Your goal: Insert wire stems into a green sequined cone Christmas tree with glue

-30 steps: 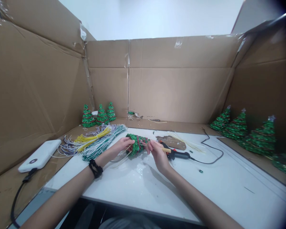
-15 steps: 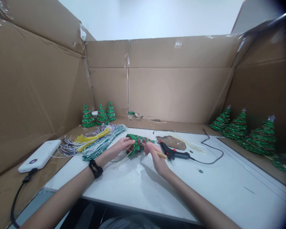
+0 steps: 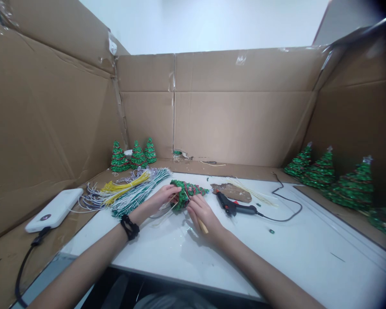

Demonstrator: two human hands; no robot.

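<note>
Green tree (image 3: 194, 189) lies sideways mid-frame, in the left hand's grip (image 3: 163, 197); the right hand's grip (image 3: 206, 213) holds a wooden-handled tool (image 3: 203, 226).

The right hand (image 3: 206, 216) has moved left, toward the wide end of the green Christmas tree (image 3: 184, 192). Its wooden-handled tool (image 3: 202, 226) has turned, away from the glue gun (image 3: 230, 207).
</note>
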